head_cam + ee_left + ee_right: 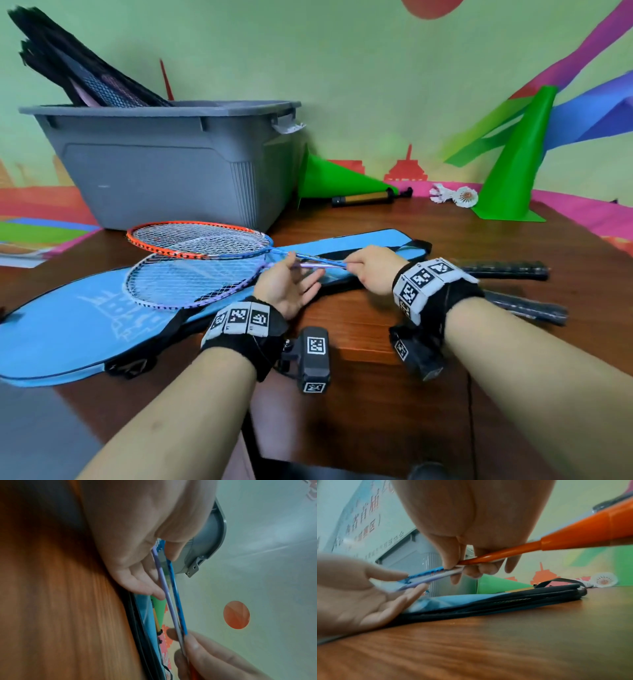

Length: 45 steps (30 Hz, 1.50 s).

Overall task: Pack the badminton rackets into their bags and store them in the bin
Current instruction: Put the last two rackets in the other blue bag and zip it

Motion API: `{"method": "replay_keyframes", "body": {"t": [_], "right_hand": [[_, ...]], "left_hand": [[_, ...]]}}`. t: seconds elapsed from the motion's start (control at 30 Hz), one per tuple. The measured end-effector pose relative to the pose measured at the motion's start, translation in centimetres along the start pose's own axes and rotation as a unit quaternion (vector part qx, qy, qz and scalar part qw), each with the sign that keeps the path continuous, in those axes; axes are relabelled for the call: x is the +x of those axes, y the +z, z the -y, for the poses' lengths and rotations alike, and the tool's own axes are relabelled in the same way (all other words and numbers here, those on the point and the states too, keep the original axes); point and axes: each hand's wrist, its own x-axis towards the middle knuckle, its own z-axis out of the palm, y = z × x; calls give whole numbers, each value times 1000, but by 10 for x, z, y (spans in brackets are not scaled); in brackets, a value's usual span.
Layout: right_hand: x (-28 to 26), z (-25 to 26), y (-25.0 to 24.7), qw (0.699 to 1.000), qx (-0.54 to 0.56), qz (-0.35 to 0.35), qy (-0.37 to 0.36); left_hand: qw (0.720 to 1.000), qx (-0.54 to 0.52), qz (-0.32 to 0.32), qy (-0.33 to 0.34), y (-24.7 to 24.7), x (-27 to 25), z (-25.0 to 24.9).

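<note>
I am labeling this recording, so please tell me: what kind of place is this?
Probably a sports equipment room, perhaps at a school or club. Green training cones, shuttlecocks and a ball pump lie on the wooden table, below a colourful mural wall.

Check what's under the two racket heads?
The blue racket bag lies flat on the wooden table beneath the purple racket and the orange racket. Whether the bag holds anything is hidden.

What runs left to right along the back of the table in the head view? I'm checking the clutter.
Grey bin → lying green cone → pump → shuttlecocks → standing green cone.
</note>
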Motion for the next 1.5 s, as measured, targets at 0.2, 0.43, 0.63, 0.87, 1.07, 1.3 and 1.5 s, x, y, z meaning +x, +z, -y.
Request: {"method": "replay_keyframes", "body": {"t": [0.2,0.43,0.63,0.87,1.07,1.3,1.5], "right_hand": [[-11,-6,0,1000,-4,26,-1],[-38,6,13,999,-27,10,15],[-57,16,55,974,-92,-179,109],[-46,-5,72,962,-85,-255,42],[-31,-10,71,963,-104,-245,31],[-31,-16,70,944,-73,-308,91],[-34,-14,68,938,-56,-323,108]], "left_hand": [[1000,8,0,10,-12,-4,0],[999,-24,18,11,-16,-12,2],[999,-26,14,45,-16,-19,8],[998,-14,15,65,-21,-20,9],[998,-13,16,66,-23,-16,9],[990,6,-37,136,-10,-31,15],[972,-101,-140,157,-24,-45,-5]]}}
